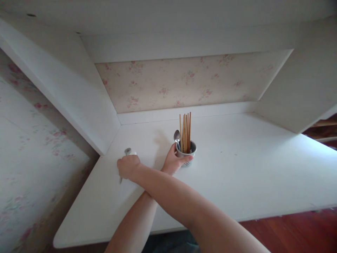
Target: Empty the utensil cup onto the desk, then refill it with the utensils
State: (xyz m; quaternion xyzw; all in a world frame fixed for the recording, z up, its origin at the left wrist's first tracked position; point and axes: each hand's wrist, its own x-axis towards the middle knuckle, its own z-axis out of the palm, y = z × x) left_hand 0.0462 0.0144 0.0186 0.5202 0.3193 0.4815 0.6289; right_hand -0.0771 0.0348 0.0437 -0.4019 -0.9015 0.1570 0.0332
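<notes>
My forearms cross, the right one lying over the left. My left hand point(172, 161) is wrapped around the near left side of a perforated metal utensil holder point(187, 160), which stands upright on the white desk. Several wooden chopsticks point(185, 131) rise from the holder, and a metal spoon point(177, 135) leans at its left rim, bowl upward. Over to the left, my right hand point(128, 166) is closed on another spoon point(127, 151); its bowl shows above the fist and its handle tip below. Something small and white beside those fingers is mostly hidden.
The white desktop point(231, 175) extends to the right, with a rounded front left corner. White side panels point(76, 95) and an overhead shelf point(184, 21) enclose the back. Floral wallpaper point(168, 84) covers the wall. Reddish wooden floor point(295, 232) shows at lower right.
</notes>
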